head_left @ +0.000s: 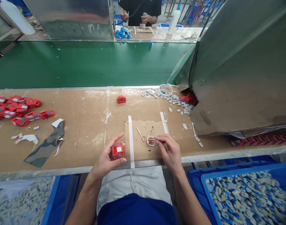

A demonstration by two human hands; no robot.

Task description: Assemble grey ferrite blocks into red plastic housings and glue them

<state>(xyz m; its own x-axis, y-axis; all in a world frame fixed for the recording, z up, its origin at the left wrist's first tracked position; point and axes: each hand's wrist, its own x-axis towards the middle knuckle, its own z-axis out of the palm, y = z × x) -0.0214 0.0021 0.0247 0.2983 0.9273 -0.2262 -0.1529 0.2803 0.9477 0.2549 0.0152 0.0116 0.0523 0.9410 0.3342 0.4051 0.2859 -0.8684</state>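
Observation:
My left hand [106, 157] grips a small red plastic part [118, 150] with grey trim and a white square on it, at the front of the bench. Pinched in the fingers of my right hand [170, 151] is a thin stick [153, 139], its tip over a small round dish [150, 141] of clear reddish liquid. The dish stands on a cardboard sheet [145, 156] held by white tape. A second stick [140, 134], like a cotton swab, lies left of the dish. Farther back sits another red part [121, 99].
Red parts [15, 106] are heaped at the left, near a camouflage cloth strip [46, 147]. Grey pieces [175, 99] and a tape roll [165, 90] lie back right. Behind runs a green belt [86, 64]; a metal housing [239, 68] stands right. Another person [140, 12] works across.

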